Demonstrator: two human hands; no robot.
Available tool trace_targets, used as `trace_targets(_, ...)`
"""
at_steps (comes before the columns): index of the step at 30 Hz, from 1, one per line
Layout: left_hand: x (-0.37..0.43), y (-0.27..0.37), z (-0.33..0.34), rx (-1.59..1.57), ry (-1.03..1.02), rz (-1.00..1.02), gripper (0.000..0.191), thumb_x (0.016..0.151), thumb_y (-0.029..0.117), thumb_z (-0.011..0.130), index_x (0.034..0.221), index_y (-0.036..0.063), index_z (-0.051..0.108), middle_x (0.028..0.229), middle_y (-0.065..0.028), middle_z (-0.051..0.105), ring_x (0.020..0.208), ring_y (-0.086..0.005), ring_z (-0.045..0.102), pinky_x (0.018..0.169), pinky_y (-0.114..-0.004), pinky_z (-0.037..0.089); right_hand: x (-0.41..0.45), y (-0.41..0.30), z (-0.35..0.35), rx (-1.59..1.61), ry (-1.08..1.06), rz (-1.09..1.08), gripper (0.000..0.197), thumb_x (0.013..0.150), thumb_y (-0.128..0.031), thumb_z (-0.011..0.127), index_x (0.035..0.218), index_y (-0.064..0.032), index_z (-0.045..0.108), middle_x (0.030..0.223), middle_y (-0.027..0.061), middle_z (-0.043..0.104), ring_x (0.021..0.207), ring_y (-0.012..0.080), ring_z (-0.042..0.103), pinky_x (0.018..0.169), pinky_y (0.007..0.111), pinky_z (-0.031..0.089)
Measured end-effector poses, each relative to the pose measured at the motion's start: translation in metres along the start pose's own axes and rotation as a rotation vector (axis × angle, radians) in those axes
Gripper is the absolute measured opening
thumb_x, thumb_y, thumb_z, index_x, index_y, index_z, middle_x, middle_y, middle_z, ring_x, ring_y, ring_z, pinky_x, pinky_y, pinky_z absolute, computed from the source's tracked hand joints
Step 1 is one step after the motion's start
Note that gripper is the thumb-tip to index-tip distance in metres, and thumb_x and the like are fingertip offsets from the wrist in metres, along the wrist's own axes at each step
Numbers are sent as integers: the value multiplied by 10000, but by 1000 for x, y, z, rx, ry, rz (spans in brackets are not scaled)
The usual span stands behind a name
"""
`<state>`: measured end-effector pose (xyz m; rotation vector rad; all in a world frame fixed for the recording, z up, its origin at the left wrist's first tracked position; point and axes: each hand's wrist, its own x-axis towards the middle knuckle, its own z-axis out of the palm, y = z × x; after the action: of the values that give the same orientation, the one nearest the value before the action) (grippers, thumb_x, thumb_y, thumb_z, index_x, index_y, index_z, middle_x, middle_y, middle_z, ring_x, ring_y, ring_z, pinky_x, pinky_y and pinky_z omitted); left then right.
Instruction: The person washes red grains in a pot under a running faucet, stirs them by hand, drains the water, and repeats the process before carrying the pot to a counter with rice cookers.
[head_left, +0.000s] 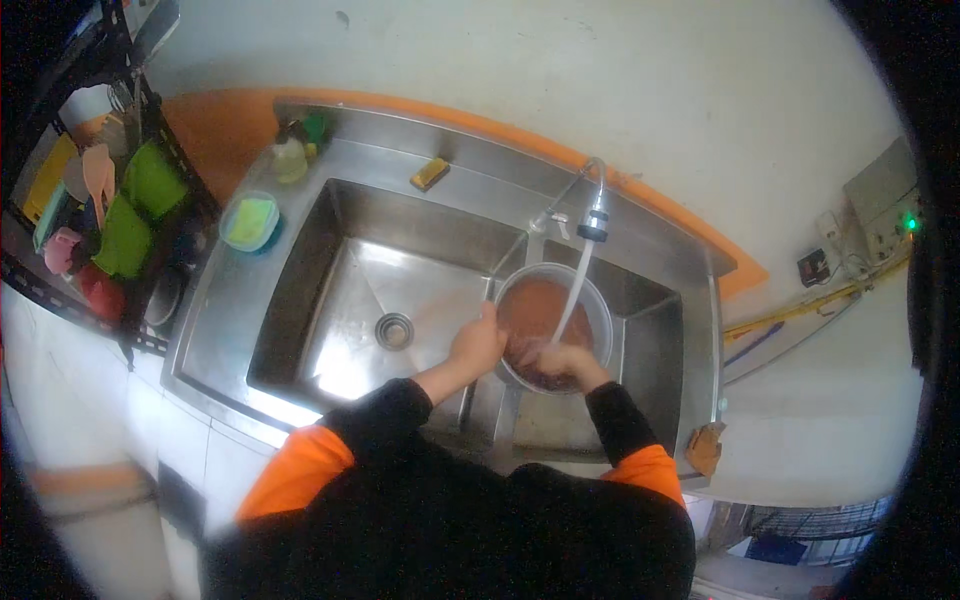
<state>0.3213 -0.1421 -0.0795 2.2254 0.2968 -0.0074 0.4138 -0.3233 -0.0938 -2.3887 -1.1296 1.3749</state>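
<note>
A round, pale-rimmed container (606, 319) holding reddish-brown contents sits over the divider of a double stainless steel sink, partly above the right basin. My left hand (480, 341) grips its left rim. Water pours into it from the faucet (594, 223), which stands behind. My right hand (564, 361) is inside the near side of the container, at the foot of the stream. It is blurred and its fingertips are hidden in the contents, so I cannot tell whether it holds anything.
Left basin with a drain (394, 331). A yellow sponge (430, 173) lies on the back ledge. On the left ledge are a plastic tub (250, 221) with a green item and a soap bottle (289, 161). A utensil rack (161, 330) stands left; crumpled brown material (705, 448) is at the right corner.
</note>
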Motion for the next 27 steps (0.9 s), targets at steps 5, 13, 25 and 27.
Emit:
trace_targets(5,5,0,-4,41,-72,17,323,792,203,497,1008,8,356,798,-251,592,758,-425,574,672,-512,443,30,39,-27,-67,168,-129,342,717,-187,553,1035,-77,619,1050,121,610,975,272,566,863,342,422)
trace_targets(13,0,-1,-3,22,-22,-22,308,792,189,497,988,-5,360,768,-251,591,739,-427,575,663,-514,442,0,23,-85,265,341,-15,485,705,-324,661,1140,-126,578,1113,144,581,968,252,579,846,335,442)
trace_targets(25,-7,7,6,-45,115,-30,275,802,159,466,981,-8,342,706,-251,582,662,-436,566,603,-529,430,20,17,-54,388,286,119,917,626,-511,709,1280,34,371,1304,168,416,1192,278,411,993,329,313)
trace_targets(27,-4,7,9,-50,111,-32,279,801,159,465,984,-8,338,702,-252,580,656,-436,565,597,-528,430,8,11,-44,339,209,70,833,675,-471,691,1270,28,391,1306,167,414,1182,280,424,982,330,327)
